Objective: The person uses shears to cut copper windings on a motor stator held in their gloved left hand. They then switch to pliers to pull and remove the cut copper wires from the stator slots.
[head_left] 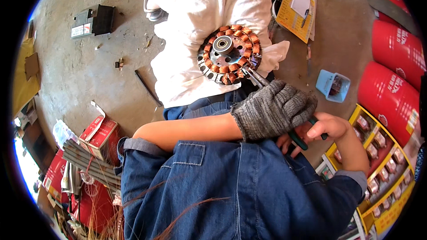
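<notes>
A round stator [247,44] with two rings of copper coils rests on the white cloth [191,0] over my lap. A bearing [223,44] sits near its middle. My left hand [275,109], in a grey knit glove, is closed around long-nosed pliers [297,139]. Their metal jaws reach the lower right rim of the stator, by the coils there; whether they grip a wire is too small to tell. My bare right hand [324,129] holds the green handles, partly hidden behind the glove.
A black battery [101,20] and a dark rod [148,88] lie on the floor at left. To the right are a blue plastic basket [324,82], red drums [387,100] and a yellow rack [330,151] with small packages. A yellow board [289,18] stands at the far right of the cloth.
</notes>
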Demonstrator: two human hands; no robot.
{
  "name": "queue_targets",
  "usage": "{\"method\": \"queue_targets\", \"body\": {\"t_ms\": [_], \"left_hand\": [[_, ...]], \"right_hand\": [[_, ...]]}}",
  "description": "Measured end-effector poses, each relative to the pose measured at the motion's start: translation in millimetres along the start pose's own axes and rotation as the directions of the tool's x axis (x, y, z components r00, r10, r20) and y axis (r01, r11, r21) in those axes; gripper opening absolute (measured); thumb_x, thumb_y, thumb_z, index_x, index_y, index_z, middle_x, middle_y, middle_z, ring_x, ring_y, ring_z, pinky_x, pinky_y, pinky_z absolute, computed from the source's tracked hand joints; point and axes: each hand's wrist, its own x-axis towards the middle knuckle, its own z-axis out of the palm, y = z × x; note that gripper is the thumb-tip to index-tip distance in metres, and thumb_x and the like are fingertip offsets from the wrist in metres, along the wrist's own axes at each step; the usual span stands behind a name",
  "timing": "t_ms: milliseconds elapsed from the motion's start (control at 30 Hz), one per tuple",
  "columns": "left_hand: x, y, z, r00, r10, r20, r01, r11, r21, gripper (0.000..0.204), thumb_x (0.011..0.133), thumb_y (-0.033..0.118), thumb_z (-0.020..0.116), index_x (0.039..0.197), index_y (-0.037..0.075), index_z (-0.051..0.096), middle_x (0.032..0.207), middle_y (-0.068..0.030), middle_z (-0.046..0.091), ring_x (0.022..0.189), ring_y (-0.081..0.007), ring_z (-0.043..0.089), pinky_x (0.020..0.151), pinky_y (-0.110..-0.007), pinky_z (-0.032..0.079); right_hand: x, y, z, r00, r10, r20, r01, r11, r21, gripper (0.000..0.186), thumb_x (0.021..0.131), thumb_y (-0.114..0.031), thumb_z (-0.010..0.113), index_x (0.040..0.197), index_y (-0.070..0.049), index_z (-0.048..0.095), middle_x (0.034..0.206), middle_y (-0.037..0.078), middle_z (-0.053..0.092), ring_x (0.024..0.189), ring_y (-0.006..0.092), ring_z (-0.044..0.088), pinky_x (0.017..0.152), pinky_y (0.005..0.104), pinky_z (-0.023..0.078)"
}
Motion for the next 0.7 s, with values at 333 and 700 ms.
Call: {"method": "queue_targets", "body": {"t_ms": [333, 700], "left_hand": [[-7.1, 1.7, 1.1, 0.993, 0.043, -0.113, -0.043, 0.999, -0.001, 0.055, 0.079, 0.029, 0.061, 0.13, 0.009, 0.061, 0.111, -0.0087, 0.06, 0.104, -0.0275, 0.06, 0.093, -0.044, 0.05], [-12.1, -7.0, -3.6, 0.991, 0.017, -0.13, -0.024, 0.998, -0.059, 0.049, 0.081, 0.026, 0.06, 0.126, 0.007, 0.061, 0.115, -0.0099, 0.061, 0.108, -0.0281, 0.061, 0.094, -0.044, 0.049]], "right_hand": [[-7.4, 4.9, 23.2, 0.991, 0.013, -0.133, -0.013, 1.0, -0.005, 0.072, 0.09, -0.023, 0.057, 0.15, 0.005, 0.031, 0.148, 0.026, 0.044, 0.132, 0.0407, 0.049, 0.106, 0.0527, 0.043], [9.1, -4.1, 11.4, 0.995, -0.01, -0.099, 0.013, 0.999, 0.034, 0.062, 0.093, -0.023, 0.055, 0.145, 0.005, 0.038, 0.139, 0.027, 0.052, 0.122, 0.0404, 0.057, 0.099, 0.0525, 0.049]]}}
